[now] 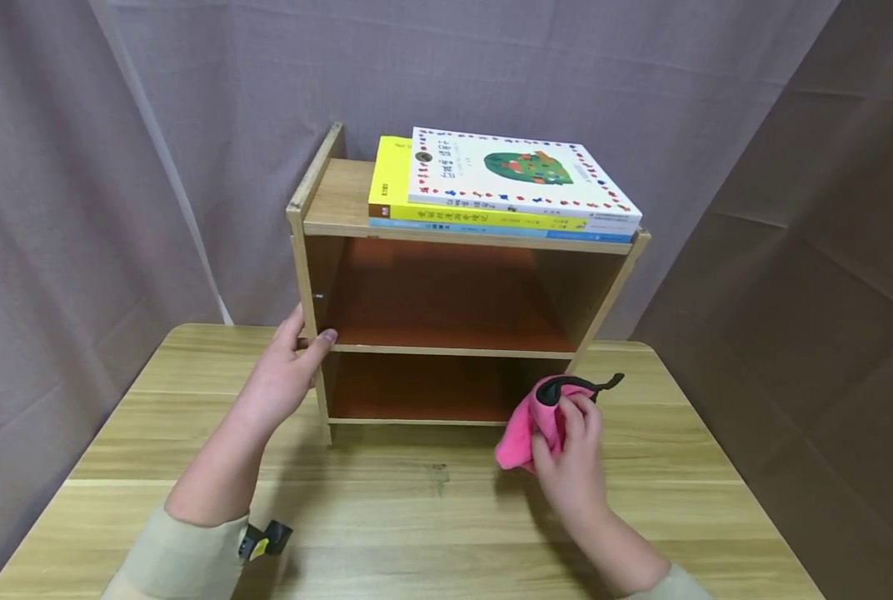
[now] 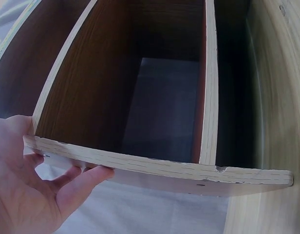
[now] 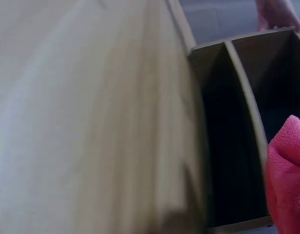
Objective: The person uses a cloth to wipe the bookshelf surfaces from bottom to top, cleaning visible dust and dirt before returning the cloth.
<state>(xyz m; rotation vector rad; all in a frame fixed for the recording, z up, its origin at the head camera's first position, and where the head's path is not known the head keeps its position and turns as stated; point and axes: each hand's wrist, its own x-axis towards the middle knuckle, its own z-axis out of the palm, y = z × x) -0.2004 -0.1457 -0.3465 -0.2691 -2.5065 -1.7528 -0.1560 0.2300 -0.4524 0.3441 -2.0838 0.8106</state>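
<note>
A small wooden shelf (image 1: 454,352) stands upright on the table. My left hand (image 1: 285,371) grips its left side panel (image 1: 306,275), thumb at the front edge and the other fingers on the outer face. The left wrist view shows this hand (image 2: 28,180) at the panel's edge. My right hand (image 1: 576,458) holds a bunched pink cloth (image 1: 520,437) with a black edge and strap, in front of the shelf's lower right. In the right wrist view the cloth (image 3: 289,180) appears at the right border, beside the shelf openings, and the right hand is mostly out of sight.
Several books (image 1: 514,179) lie stacked on the shelf's top board, a white one uppermost over a yellow one. The wooden table (image 1: 416,533) extends in front and to both sides. Grey curtains (image 1: 229,75) hang behind. A small black device (image 1: 262,540) sits at the left cuff.
</note>
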